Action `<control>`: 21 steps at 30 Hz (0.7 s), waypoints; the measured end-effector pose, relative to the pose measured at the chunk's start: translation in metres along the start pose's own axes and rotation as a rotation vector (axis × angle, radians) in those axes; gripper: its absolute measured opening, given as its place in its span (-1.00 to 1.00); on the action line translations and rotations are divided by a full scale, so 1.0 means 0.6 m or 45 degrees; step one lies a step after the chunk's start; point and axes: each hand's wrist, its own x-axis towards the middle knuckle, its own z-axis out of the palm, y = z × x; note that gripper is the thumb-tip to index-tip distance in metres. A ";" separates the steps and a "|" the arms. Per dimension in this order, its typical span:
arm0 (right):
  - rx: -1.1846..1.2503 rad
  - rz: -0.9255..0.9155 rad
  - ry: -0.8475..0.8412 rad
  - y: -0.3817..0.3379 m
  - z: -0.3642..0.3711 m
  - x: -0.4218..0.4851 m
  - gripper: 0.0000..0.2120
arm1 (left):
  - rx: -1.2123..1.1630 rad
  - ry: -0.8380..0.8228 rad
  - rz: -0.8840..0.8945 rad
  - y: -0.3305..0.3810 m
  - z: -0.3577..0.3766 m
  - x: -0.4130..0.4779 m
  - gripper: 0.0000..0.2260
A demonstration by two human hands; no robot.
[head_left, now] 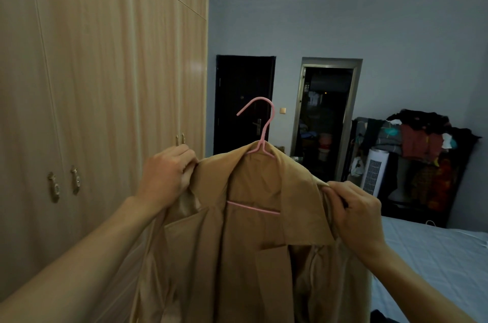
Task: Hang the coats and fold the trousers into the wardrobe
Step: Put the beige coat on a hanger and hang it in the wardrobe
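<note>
Head view: we are holding the tan coat point(250, 256) on its pink hanger point(260, 137) at frame centre, left hand point(165, 177) and right hand point(356, 213) each pinching a shoulder.

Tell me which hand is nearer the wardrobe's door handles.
Left. The left hand grips the coat at one shoulder, just below a pair of wardrobe handles. The right hand pinches the other shoulder, farther right.

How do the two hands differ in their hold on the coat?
The left hand sits higher, gripping the coat at one shoulder before the wardrobe. The right hand sits lower, pinching the other shoulder toward the bed. Both grasp fabric; neither holds the pink hanger by its hook.
</note>
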 end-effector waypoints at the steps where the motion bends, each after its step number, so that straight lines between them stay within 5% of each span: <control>1: -0.003 0.003 -0.002 0.002 0.001 -0.001 -0.72 | 0.003 -0.005 -0.010 0.001 0.000 0.001 -0.84; 7: -0.037 0.039 0.011 -0.001 0.011 -0.003 -0.80 | -0.023 0.095 -0.028 0.088 -0.004 -0.001 -0.93; 13: -0.029 0.070 -0.008 -0.017 0.026 -0.009 -0.83 | -0.405 0.120 -0.198 0.235 0.028 -0.009 -0.95; 21: 0.061 0.064 0.072 -0.016 0.002 -0.016 -0.75 | -0.471 0.100 -0.095 0.229 0.021 0.007 -0.82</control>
